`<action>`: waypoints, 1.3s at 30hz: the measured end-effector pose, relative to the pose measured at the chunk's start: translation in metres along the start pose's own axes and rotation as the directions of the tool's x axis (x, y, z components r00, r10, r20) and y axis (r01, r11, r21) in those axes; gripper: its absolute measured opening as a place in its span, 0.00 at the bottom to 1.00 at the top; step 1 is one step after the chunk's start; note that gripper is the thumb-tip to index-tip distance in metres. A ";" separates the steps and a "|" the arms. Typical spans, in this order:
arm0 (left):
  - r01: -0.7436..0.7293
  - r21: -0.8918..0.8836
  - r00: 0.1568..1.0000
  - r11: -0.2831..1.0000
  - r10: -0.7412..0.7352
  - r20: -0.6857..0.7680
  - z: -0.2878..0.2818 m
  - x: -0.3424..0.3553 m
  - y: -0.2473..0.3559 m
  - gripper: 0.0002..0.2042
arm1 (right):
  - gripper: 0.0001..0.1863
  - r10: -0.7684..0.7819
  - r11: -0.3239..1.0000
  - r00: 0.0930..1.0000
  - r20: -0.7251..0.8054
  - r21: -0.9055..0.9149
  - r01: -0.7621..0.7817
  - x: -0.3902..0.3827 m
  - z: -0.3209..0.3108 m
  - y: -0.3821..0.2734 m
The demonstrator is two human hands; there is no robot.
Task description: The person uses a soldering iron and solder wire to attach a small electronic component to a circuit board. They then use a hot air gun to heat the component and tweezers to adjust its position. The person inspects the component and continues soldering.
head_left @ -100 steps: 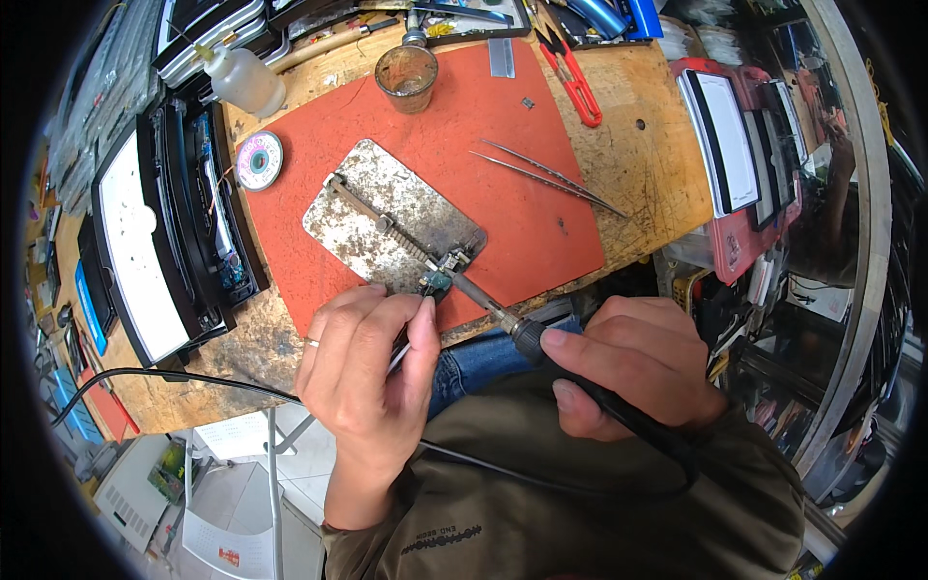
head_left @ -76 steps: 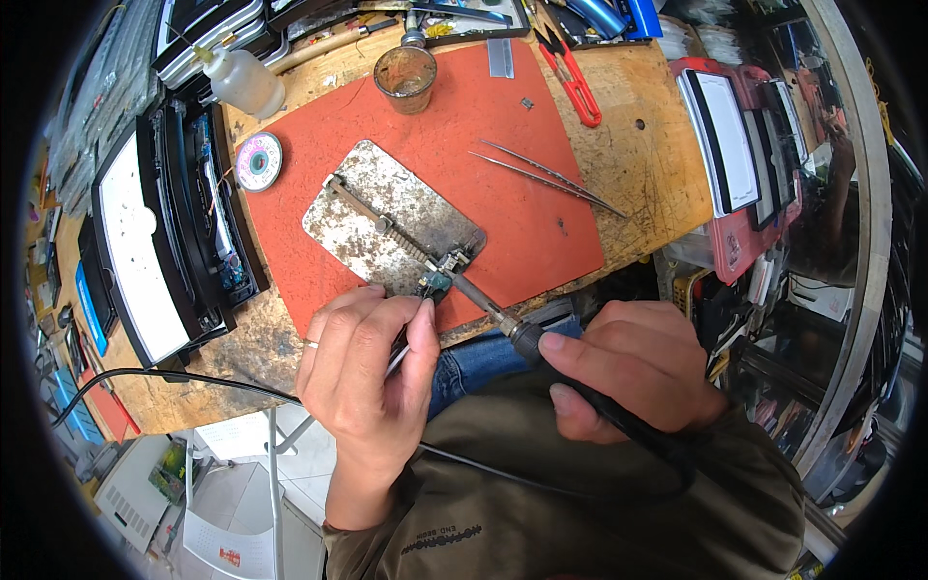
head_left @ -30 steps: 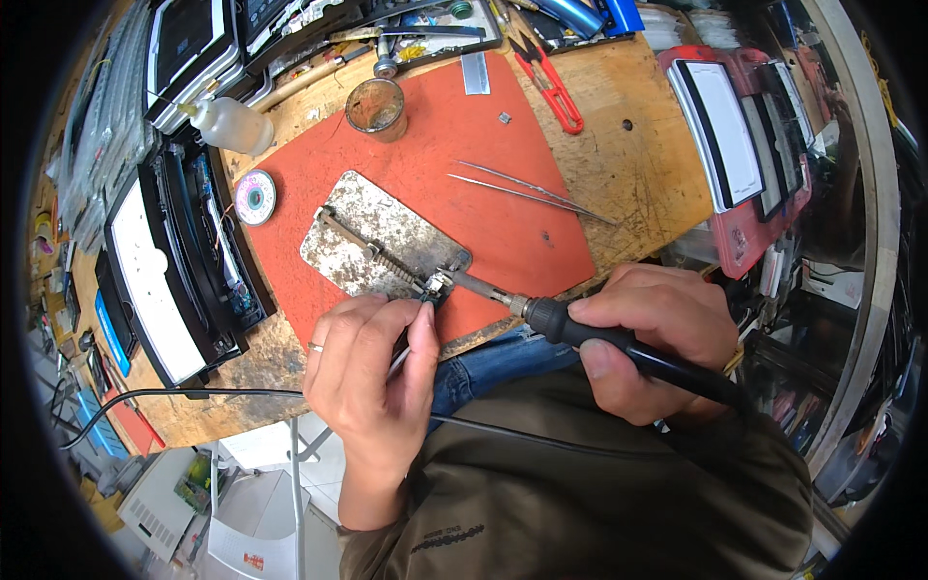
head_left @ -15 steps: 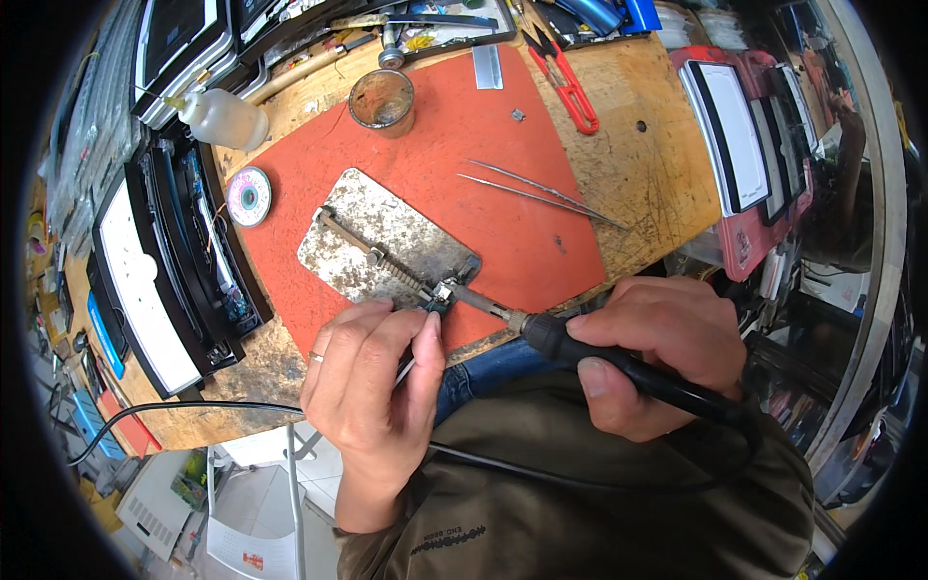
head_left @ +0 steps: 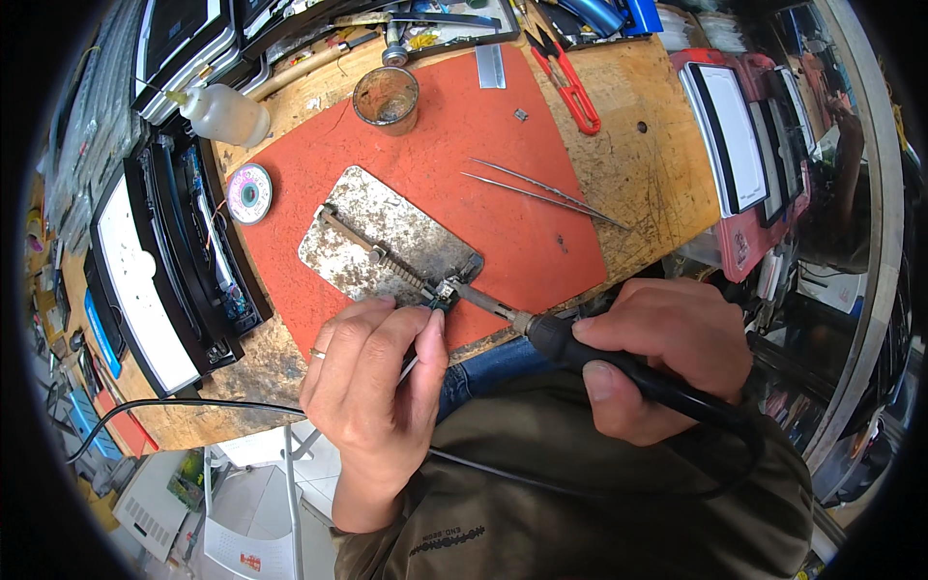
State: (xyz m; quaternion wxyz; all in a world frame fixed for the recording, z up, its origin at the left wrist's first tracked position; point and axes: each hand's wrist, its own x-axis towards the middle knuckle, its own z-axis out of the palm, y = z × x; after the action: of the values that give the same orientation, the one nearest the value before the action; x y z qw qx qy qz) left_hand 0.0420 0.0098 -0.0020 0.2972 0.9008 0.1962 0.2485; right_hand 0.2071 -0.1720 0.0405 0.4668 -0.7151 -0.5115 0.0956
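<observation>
One black-gripped soldering iron with a grey metal barrel [head_left: 551, 338] is held to a small silver-and-dark workpiece [head_left: 446, 290]

The iron is gripped by the right hand [head_left: 667, 353], closed around the black handle with the thumb laid along it; the barrel is pointed up and leftward, its tip brought right to the workpiece, though whether they touch cannot be told. The workpiece is located at the near, lower-right end of a spring-loaded metal rod [head_left: 350, 232], which is mounted diagonally on a stained, silvery rectangular plate [head_left: 401, 217].

The left hand [head_left: 372, 372], on which a ring is worn, is drawn narrow; a thin silvery shaft [head_left: 408, 368], mostly hidden, is pinched between thumb and fingers; the fingertips are placed just beside the workpiece. A thin black cable [head_left: 203, 402] is passed behind this hand and looped toward the iron's handle.

The plate is laid on an orange-red mat [head_left: 541, 261], spread over a scratched wooden bench [head_left: 662, 179]; slim silver tweezers [head_left: 541, 190] are laid to the right, partly beyond the mat; a stained clear cup [head_left: 404, 117] is set behind the plate; a white round spool [head_left: 249, 193] is seen at the mat's left edge; red-handled snips [head_left: 578, 101] are placed at the far right.
</observation>
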 end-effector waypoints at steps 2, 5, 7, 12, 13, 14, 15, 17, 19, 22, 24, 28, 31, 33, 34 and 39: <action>0.002 0.001 1.000 1.000 -0.002 0.005 0.000 0.000 0.000 0.10 | 0.13 -0.013 1.000 0.999 -0.044 0.013 0.013 0.000 0.001 0.000; 0.006 0.000 1.000 1.000 -0.006 0.007 0.000 0.001 0.001 0.10 | 0.13 -0.001 1.000 1.000 -0.027 0.025 0.002 0.000 0.001 0.000; 0.027 -0.003 1.000 1.000 -0.027 0.016 -0.001 0.000 0.002 0.11 | 0.12 -0.007 1.000 1.000 -0.006 0.018 0.007 0.000 0.000 0.001; 0.027 0.007 1.000 1.000 -0.027 0.016 -0.001 0.000 0.003 0.11 | 0.12 -0.009 1.000 1.000 -0.005 0.028 0.009 -0.001 0.001 0.002; 0.039 0.010 0.999 0.999 -0.040 0.022 -0.001 0.000 0.003 0.11 | 0.12 -0.013 1.000 1.000 -0.017 0.022 0.013 -0.001 0.002 0.002; 0.024 0.007 1.000 1.000 -0.024 0.012 -0.001 0.000 0.002 0.11 | 0.12 -0.018 1.000 0.999 -0.035 0.022 0.018 -0.001 0.002 0.002; 0.021 0.006 1.000 1.000 -0.021 0.007 0.000 0.000 0.001 0.11 | 0.12 -0.017 1.000 1.000 -0.023 0.018 0.018 -0.002 0.002 0.003; 0.020 0.000 1.000 1.000 -0.020 -0.005 0.000 -0.001 0.001 0.11 | 0.12 -0.010 1.000 1.000 -0.018 0.028 0.010 -0.002 0.002 0.003; 0.033 -0.008 0.999 0.999 -0.033 -0.016 0.000 -0.001 0.001 0.11 | 0.12 -0.019 0.999 1.000 -0.025 0.029 0.019 -0.002 0.003 0.004; 0.009 -0.026 1.000 1.000 -0.010 -0.016 0.000 0.000 0.000 0.11 | 0.12 -0.017 0.999 0.999 -0.040 0.031 0.018 -0.003 0.004 0.005; 0.003 -0.014 1.000 1.000 -0.003 -0.013 0.001 0.000 0.001 0.11 | 0.12 -0.017 1.000 0.999 -0.042 0.023 0.018 -0.003 0.003 0.005; 0.023 -0.007 1.000 1.000 -0.023 -0.001 0.001 0.001 0.002 0.11 | 0.13 -0.016 0.999 1.000 -0.015 0.033 0.017 -0.002 -0.001 0.004; 0.027 -0.009 1.000 1.000 -0.027 0.012 -0.001 0.002 0.003 0.11 | 0.13 -0.005 0.999 1.000 0.006 0.041 0.005 -0.002 -0.001 0.003; 0.006 -0.002 1.000 1.000 -0.006 0.007 -0.001 0.002 0.002 0.11 | 0.14 -0.005 0.999 1.000 0.007 0.038 0.005 -0.001 0.000 0.003; 0.008 -0.004 1.000 1.000 -0.008 0.010 0.000 0.002 0.002 0.11 | 0.14 -0.009 0.999 1.000 0.002 0.036 0.009 -0.001 0.001 0.002; 0.002 0.005 1.000 1.000 -0.002 -0.002 0.001 0.001 0.002 0.11 | 0.13 -0.017 0.999 1.000 -0.019 0.029 0.018 -0.001 0.002 0.002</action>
State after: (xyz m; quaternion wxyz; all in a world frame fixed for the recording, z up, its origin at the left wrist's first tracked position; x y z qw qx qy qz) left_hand 0.0440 0.0089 -0.0008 0.2953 0.9010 0.1981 0.2486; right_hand 0.2068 -0.1724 0.0376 0.4826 -0.7047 -0.5119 0.0921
